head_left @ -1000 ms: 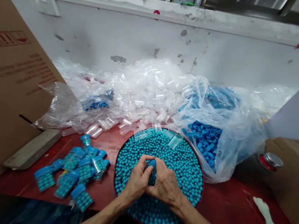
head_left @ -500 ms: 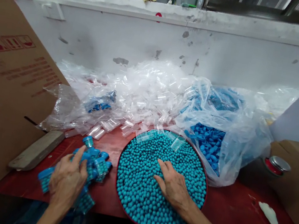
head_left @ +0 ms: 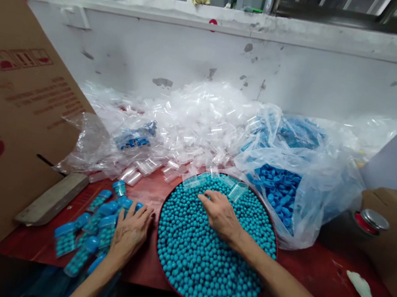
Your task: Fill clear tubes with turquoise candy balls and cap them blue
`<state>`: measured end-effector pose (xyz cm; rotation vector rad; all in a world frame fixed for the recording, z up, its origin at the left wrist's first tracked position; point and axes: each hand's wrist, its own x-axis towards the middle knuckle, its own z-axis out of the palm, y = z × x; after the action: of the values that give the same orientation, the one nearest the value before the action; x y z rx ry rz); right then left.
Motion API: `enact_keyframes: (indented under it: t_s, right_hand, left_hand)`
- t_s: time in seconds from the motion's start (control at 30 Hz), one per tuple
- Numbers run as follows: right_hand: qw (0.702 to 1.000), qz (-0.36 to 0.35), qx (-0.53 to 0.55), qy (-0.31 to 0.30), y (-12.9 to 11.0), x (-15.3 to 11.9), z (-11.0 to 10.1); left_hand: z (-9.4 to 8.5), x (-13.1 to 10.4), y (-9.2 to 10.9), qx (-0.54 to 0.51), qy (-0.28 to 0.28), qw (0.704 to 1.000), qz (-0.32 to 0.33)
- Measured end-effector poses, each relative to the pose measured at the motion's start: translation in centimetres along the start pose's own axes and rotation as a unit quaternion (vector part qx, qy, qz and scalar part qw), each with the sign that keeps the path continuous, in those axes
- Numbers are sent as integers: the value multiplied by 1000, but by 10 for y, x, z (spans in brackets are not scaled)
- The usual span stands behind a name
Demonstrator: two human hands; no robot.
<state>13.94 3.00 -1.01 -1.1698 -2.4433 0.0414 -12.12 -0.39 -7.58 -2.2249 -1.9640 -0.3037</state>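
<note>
On the red table at the left lies a cluster of small clear jars (head_left: 78, 256) with blue lids, filled with turquoise beads. My left hand (head_left: 131, 231) rests at the cluster's right edge, palm down, its fingers spread over the nearest jars. A large round tray (head_left: 159, 223) with a red rim is full of turquoise beads (head_left: 200, 266). Over the beads is my right hand (head_left: 220, 214), its fingers drawn together; what is between the fingertips, if anything, is hidden. Clear empty tubes (head_left: 238, 191) lie on the beads toward the tray's far side.
Many clear tubes (head_left: 203, 118) are heaped against the wall. Behind the tray at right, a plastic bag (head_left: 306, 208) holds blue caps (head_left: 279, 188). Cardboard boxes (head_left: 18, 101) flank the table. A grey block (head_left: 53, 199) and a white scrap (head_left: 363, 296) also lie there.
My left hand has moved right across the jars to the cluster's edge, uncovering several of them. My right hand's spread fingers have drawn together, slightly farther up the tray.
</note>
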Motion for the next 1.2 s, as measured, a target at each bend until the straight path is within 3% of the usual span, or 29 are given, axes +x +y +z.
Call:
enact_keyframes:
  t_s: [0.17,0.3,0.37,0.43,0.57,0.63,0.7,0.8,1.0,1.07,1.1,1.2]
  right_hand:
    - [993,56,-105,-22,26,56,22]
    - [993,64,-96,-3,30,55,27]
    - [996,73,-43,18,31,43,24]
    - [994,81,71,24,30,29,21]
    - [937,126,325,-23,21,-2,14]
    - [906,169,386,-40,13,-13,11]
    - [899,206,386,-30,5,-19,9]
    - [909,242,339,-5,-6,-21,7]
    - [869,304,389,27,-14,-26,-2]
    - [840,298,453,27,-14,-31,-7]
    - [809,295,507,14,-14,-35,-10]
    - [676,295,674,-39,-16,-47,-12]
  left_hand:
    - [-9,-2,-6,-31,41,998,-22]
    - [-34,2,28,-192,93,975,-71]
    - [-45,12,55,-332,105,931,-110]
    - [-48,27,80,-468,109,863,-156]
    - [-40,51,118,-697,-18,695,-175]
    - [-34,55,128,-770,-64,605,-194]
    - [-29,57,134,-808,-71,536,-234]
    - [-27,61,140,-826,-81,486,-275]
    - [-45,67,146,-840,-101,457,-274]
    - [-56,66,143,-861,-138,430,-234]
    - [-61,65,141,-874,-169,409,-204]
    - [-69,58,142,-892,-245,359,-124]
